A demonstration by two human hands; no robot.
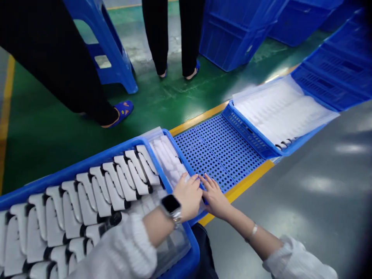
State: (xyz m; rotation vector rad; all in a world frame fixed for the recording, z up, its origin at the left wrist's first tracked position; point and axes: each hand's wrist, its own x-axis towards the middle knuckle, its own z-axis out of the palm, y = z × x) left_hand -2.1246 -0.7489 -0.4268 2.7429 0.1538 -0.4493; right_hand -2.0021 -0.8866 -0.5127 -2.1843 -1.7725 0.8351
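Note:
My left hand (pixel 188 195), with a smartwatch on the wrist, rests on the right rim of a blue crate (pixel 87 162) and touches a clear plastic tray (pixel 170 161) lying along that edge. My right hand (pixel 215 197) lies next to it, fingers spread flat on the edge of a blue perforated pallet (pixel 223 149). The crate holds several rows of white and black plastic parts (pixel 87 197) standing upright. Neither hand grips anything that I can see.
A second blue crate (pixel 252 135) covered with a clear tray sits on the pallet to the right. Two people's legs stand on the green floor beyond, beside a blue stool (pixel 113 50). More blue crates (pixel 232 35) are stacked at the back right.

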